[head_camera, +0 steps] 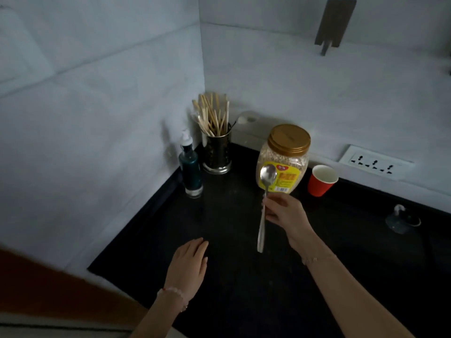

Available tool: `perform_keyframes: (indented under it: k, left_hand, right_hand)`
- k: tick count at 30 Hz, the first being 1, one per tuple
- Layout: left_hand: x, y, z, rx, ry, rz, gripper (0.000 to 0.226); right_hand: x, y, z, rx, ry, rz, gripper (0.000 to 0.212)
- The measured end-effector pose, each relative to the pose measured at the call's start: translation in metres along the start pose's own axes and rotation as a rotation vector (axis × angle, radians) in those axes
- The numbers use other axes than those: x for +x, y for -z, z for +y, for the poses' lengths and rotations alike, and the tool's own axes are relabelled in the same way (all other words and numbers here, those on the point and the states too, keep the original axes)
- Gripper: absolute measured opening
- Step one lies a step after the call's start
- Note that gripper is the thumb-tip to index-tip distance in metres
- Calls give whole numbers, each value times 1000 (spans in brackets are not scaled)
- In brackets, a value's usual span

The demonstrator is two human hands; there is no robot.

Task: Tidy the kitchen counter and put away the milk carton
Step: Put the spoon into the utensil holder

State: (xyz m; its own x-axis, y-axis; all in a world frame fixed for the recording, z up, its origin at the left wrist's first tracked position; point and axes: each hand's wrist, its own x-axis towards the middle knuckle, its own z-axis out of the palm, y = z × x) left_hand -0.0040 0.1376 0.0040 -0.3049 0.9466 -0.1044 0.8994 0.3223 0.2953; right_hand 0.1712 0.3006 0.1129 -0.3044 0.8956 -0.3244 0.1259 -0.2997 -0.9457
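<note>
My right hand (284, 212) holds a metal spoon (266, 191) upright by the middle of its handle, bowl up, above the black counter (231, 276). Right behind the spoon stands a clear jar of oats (284, 159) with a gold lid and yellow label. My left hand (188, 263) hovers flat and empty over the counter's front left part, fingers together. No milk carton is in view.
In the corner stand a metal holder of chopsticks (216, 142) and a dark green bottle (190, 169). A red paper cup (321, 180) sits right of the jar, below a wall socket (375, 162). A clear small object (400, 219) lies at the right.
</note>
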Motion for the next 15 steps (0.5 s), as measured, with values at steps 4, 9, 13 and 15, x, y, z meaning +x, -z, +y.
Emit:
perform_keyframes:
  k: [4,9,13,15]
  left_hand:
    - [20,6,-18,-6,12,-17,46]
    - [39,9,-33,3,5,-72,48]
    - [48,4,-45,-5,-7,-74,47]
    - [51,4,-50,-1,0,-61,46]
  right_hand:
    - [47,-35,-31,48,85,-7,8]
    - [105,-76,-69,76,130,33,12]
    - [141,-95,-101,70,207,111,14]
    - [158,-101,-115,31,258,160,12]
